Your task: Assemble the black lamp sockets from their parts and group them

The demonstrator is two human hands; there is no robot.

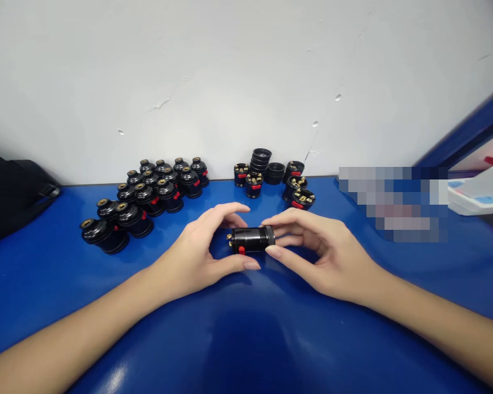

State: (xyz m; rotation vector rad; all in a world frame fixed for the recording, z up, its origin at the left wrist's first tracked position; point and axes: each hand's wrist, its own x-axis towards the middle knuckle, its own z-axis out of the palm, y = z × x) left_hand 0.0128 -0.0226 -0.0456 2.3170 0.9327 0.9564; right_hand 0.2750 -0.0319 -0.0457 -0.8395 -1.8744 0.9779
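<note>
A black lamp holder body (250, 239) lies on its side in the air or on the tabletop; I cannot tell which. It has a red switch tab on its near side and brass terminals at its left end. My right hand (318, 249) pinches the ribbed ring (270, 235) at its right end between thumb and fingers. My left hand (207, 246) is open around the body's left part, thumb in front and fingers behind, with visible gaps.
Several capped lamp holders (139, 219) stand in rows at left. Uncapped bodies (254, 186) and stacked black rings (261, 158) stand by the white wall (230, 82). A black bag (12, 191) is far left, white trays (480, 191) far right. The table (246, 339) is blue.
</note>
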